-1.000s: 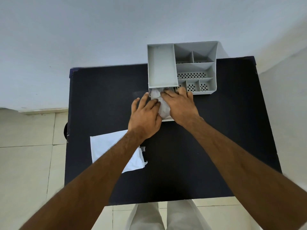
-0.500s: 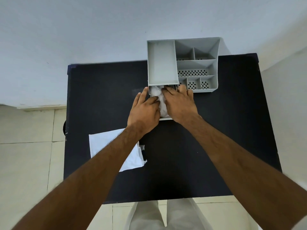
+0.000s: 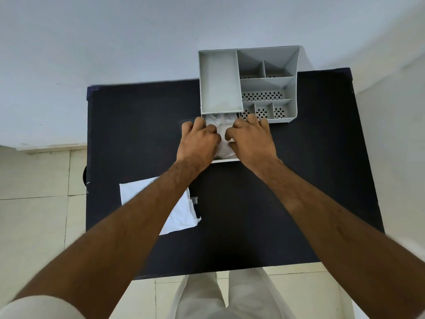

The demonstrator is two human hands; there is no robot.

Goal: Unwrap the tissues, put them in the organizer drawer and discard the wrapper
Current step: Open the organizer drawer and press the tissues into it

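- The left hand lies palm down on the left part of the tissues, its fingers curled and pressing into the white stack; nothing is gripped between them, so it pushes down rather than holding.
- The right hand lies palm down on the right part of the same stack, fingers bent, knuckles raised, fingertips dug into the paper just beside those of the left hand; whether it pinches any tissue cannot be told.
- The tissues sit in the pulled-out drawer of the grey organizer; a strip of them shows between the two hands and a little more beyond the fingertips, under the organizer's front edge.
- The drawer's white front lip shows just behind the heels of both hands, toward the person.
- The organizer stands past the fingertips at the far edge of the black table, with one long compartment straight beyond the fingers and smaller perforated ones beyond the right fingers.
- The wrapper, white and flattened, lies on the table well behind the left hand, partly hidden under the left forearm and apart from the drawer.
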